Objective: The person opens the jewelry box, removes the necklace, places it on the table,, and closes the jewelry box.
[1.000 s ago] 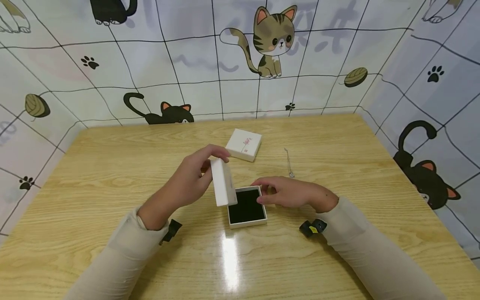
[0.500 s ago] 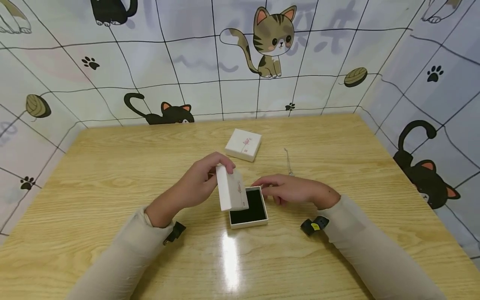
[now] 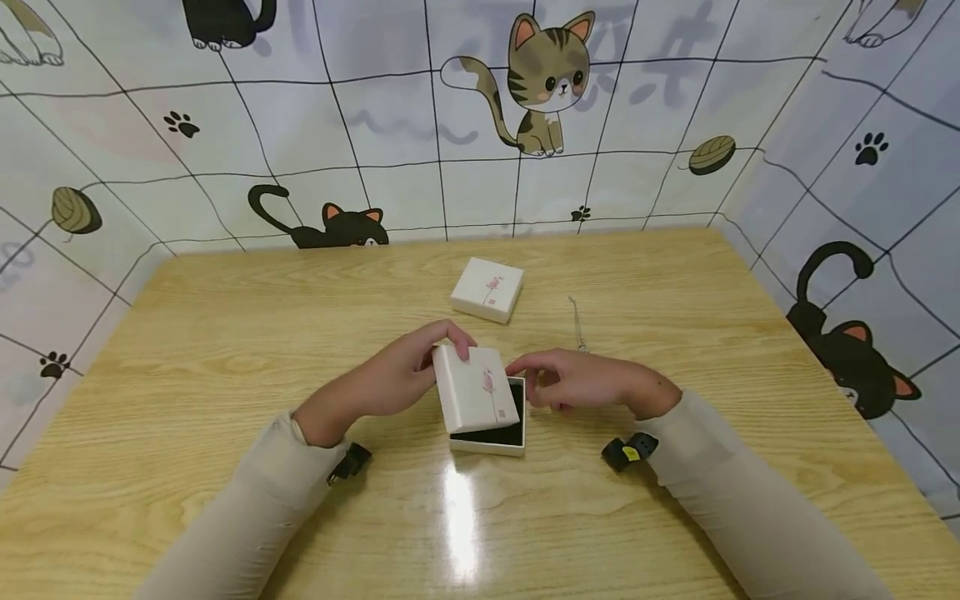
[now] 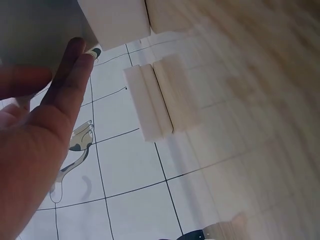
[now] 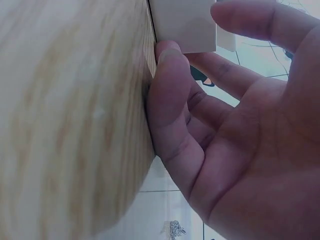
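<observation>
My left hand (image 3: 397,371) grips a white box lid (image 3: 480,392) with a pink flower print by its left and far edges. The lid slants over a white box base (image 3: 487,448), whose black lining shows along the right and front. On the base's right side is my right hand (image 3: 585,382), its bent thumb and fingers around the far right corner. In the right wrist view, fingertips (image 5: 167,57) meet the white side of the base (image 5: 185,25), low by the tabletop. A thin silver necklace (image 3: 577,325) lies just beyond this hand.
A second white box (image 3: 487,289) with the same flower print sits lidded farther back on the wooden table (image 3: 225,350). Cat-patterned cloth (image 3: 405,125) rises behind the table and at both sides.
The lid has gone from nearly upright to leaning over the base, tipped right and down by my left hand. The base has shifted slightly left. The right thumb has drawn back from over the lining.
</observation>
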Available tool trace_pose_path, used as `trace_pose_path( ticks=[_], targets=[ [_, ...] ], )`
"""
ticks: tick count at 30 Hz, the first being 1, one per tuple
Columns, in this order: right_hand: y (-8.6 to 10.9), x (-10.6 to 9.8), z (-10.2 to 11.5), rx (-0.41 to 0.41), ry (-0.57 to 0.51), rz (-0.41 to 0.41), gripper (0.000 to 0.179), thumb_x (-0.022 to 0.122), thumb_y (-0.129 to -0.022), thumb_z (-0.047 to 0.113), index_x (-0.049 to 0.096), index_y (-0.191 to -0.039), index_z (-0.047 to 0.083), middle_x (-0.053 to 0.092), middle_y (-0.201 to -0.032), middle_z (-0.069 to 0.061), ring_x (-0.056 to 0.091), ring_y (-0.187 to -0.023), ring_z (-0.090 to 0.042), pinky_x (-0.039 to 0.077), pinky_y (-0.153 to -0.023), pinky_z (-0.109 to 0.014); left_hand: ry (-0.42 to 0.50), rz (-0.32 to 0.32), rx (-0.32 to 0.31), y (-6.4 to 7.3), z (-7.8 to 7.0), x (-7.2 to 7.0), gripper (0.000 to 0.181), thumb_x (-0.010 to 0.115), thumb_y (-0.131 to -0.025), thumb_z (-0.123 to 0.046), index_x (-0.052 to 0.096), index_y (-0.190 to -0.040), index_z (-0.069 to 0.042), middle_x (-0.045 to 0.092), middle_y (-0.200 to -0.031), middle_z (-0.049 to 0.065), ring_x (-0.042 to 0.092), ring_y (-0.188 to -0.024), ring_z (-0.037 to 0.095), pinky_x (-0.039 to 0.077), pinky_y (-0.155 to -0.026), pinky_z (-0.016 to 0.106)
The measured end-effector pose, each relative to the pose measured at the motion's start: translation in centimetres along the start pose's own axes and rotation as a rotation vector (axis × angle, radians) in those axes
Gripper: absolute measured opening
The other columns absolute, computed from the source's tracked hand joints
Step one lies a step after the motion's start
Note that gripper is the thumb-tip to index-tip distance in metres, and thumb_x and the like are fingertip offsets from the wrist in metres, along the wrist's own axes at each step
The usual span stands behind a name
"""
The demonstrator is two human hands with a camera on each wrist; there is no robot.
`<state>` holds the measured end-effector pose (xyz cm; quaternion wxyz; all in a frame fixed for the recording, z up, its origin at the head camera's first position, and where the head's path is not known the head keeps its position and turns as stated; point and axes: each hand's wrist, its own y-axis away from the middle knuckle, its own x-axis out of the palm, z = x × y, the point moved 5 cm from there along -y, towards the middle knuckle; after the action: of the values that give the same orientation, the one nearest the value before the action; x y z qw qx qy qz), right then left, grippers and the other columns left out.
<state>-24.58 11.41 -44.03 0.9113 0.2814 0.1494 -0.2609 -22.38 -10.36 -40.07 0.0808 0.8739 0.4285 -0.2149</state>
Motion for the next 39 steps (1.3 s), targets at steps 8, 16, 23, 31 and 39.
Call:
trace_pose_path(
  ticks=[8,16,23,31,39],
  targets=[
    [-0.03,0.0,-0.03,-0.009,0.003,0.001,0.048,0.059,-0.099,0.021,0.049,-0.144,0.008,0.058,-0.107,-0.007,0.05,-0.068,-0.016,0.045,-0.06,-0.027,-0.101,0.05,0.035,-0.09,0.44,0.1,0.039,0.042,-0.097,0.014,0.061,-0.112,-0.016,0.062,-0.132,0.006,0.059,-0.12,0.022,0.051,-0.095,0.034],
    [-0.02,-0.09,0.01,-0.041,0.005,-0.007,0.045,0.057,-0.1,0.018,0.05,-0.142,0.004,0.058,-0.104,-0.008,0.052,-0.068,-0.016,0.046,-0.06,-0.026,-0.237,0.022,0.05,0.02,0.41,-0.03,0.046,0.052,-0.094,0.014,0.063,-0.123,-0.019,0.064,-0.128,0.0,0.059,-0.112,0.018,0.051,-0.09,0.034],
    [-0.19,-0.01,-0.02,-0.062,-0.012,0.01,0.035,0.053,-0.102,0.018,0.055,-0.137,0.013,0.058,-0.101,-0.006,0.053,-0.072,-0.017,0.047,-0.062,-0.026,-0.302,0.021,0.031,-0.05,0.54,0.15,0.045,0.055,-0.094,0.011,0.061,-0.13,-0.014,0.065,-0.125,-0.002,0.062,-0.107,0.016,0.053,-0.088,0.033],
    [-0.17,-0.04,0.09,-0.079,-0.017,0.012,0.033,0.051,-0.103,0.016,0.057,-0.135,0.013,0.059,-0.101,-0.007,0.052,-0.072,-0.018,0.048,-0.061,-0.027,-0.347,0.016,0.012,-0.17,0.74,0.17,0.045,0.047,-0.094,0.013,0.064,-0.126,-0.013,0.067,-0.121,-0.002,0.062,-0.103,0.014,0.052,-0.087,0.032],
    [-0.09,-0.07,0.03,-0.066,-0.008,0.0,0.036,0.051,-0.103,0.016,0.054,-0.138,0.012,0.058,-0.103,-0.008,0.053,-0.074,-0.018,0.048,-0.064,-0.027,-0.365,0.012,-0.04,-0.05,0.3,0.19,0.04,0.046,-0.098,0.007,0.064,-0.127,-0.014,0.066,-0.123,-0.002,0.061,-0.105,0.014,0.051,-0.092,0.034]
  ],
)
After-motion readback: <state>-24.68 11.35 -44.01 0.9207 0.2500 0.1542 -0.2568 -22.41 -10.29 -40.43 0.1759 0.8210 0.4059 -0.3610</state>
